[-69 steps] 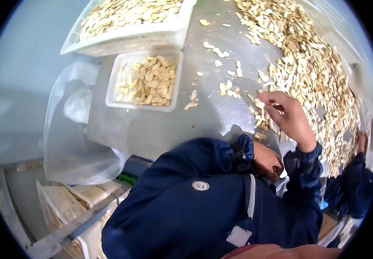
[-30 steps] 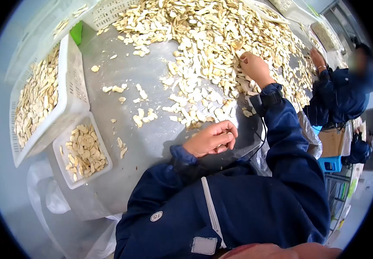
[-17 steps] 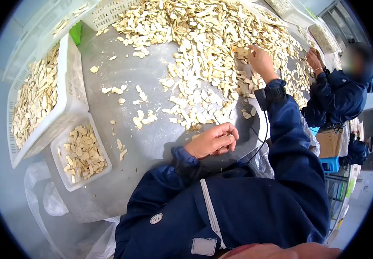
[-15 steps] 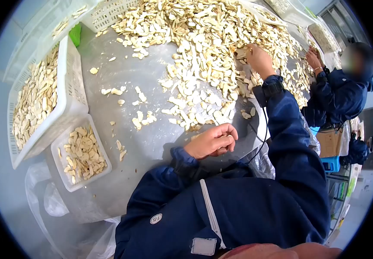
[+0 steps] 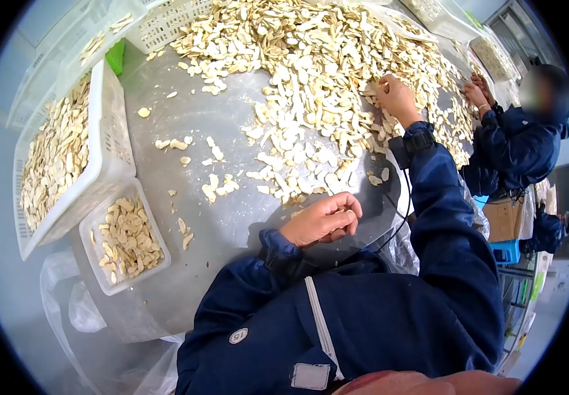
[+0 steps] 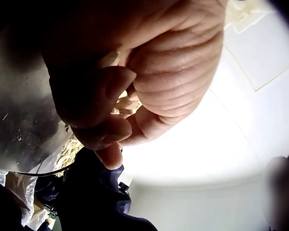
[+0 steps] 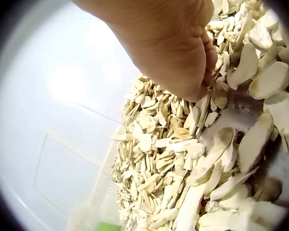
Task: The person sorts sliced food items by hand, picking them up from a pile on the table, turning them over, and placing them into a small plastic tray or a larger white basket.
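Left hand (image 5: 321, 220) fingers curled round slices (image 6: 123, 104) near worktop (image 5: 186, 122) edge; right hand (image 5: 396, 97) fingers down at pile (image 5: 317, 79) on worktop, can't tell if pinching; loosened left grip could spill slices, careless right pick might drag neighbours along

Left arm (image 5: 238, 280) bent, close to the torso (image 5: 373, 322); left hand (image 5: 323, 220) near, its fingers (image 6: 98, 132) curled inward. Right arm (image 5: 452, 217) extended farther, toward the far side; right hand (image 5: 398, 99) angled downward, thumb (image 7: 185, 84) and fingers drawn together in a pinch, fingertips partly hidden.
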`<state>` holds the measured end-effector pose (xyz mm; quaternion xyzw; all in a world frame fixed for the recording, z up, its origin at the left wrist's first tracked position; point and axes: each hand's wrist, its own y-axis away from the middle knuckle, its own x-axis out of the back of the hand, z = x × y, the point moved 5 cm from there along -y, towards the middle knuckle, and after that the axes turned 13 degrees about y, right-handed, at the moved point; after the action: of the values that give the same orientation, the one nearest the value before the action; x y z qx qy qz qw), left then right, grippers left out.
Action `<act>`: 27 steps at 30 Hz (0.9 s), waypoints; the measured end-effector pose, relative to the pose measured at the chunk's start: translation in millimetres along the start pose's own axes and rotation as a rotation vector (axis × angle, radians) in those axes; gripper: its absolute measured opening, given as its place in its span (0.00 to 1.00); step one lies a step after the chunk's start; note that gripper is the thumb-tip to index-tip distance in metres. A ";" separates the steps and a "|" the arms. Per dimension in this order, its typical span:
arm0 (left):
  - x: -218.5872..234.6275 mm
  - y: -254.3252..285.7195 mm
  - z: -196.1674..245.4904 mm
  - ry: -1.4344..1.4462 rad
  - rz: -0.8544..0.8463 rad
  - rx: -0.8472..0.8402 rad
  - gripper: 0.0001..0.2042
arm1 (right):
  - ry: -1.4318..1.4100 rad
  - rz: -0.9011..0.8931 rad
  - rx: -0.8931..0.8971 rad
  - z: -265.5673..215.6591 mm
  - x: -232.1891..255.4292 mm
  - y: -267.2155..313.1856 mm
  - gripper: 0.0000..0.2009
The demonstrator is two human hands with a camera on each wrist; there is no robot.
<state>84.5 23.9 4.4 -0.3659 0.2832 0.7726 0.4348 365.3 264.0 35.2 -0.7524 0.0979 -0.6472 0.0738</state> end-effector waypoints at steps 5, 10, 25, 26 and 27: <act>1.7 -0.9 -2.7 -0.006 0.001 0.004 0.06 | 0.083 0.013 0.163 -33.9 -2.9 -13.0 0.16; 4.8 -2.0 -4.9 0.013 -0.013 -0.012 0.07 | 0.214 -0.047 0.160 -51.4 -13.3 -17.5 0.16; 10.7 -21.2 -18.4 -0.295 -0.044 -0.043 0.10 | -0.207 -0.654 0.642 -250.7 40.0 70.5 0.11; 8.4 -19.4 -16.1 -0.327 -0.033 -0.025 0.10 | -0.267 -0.728 0.801 -286.7 38.9 87.9 0.12; 0.6 -8.6 -7.3 -0.365 -0.025 -0.015 0.09 | -0.329 -0.728 0.885 -319.8 42.0 103.4 0.13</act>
<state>94.2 22.6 -1.2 -0.2262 0.1893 0.8227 0.4860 49.8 158.6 99.3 -0.7257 -0.4579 -0.4853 0.1679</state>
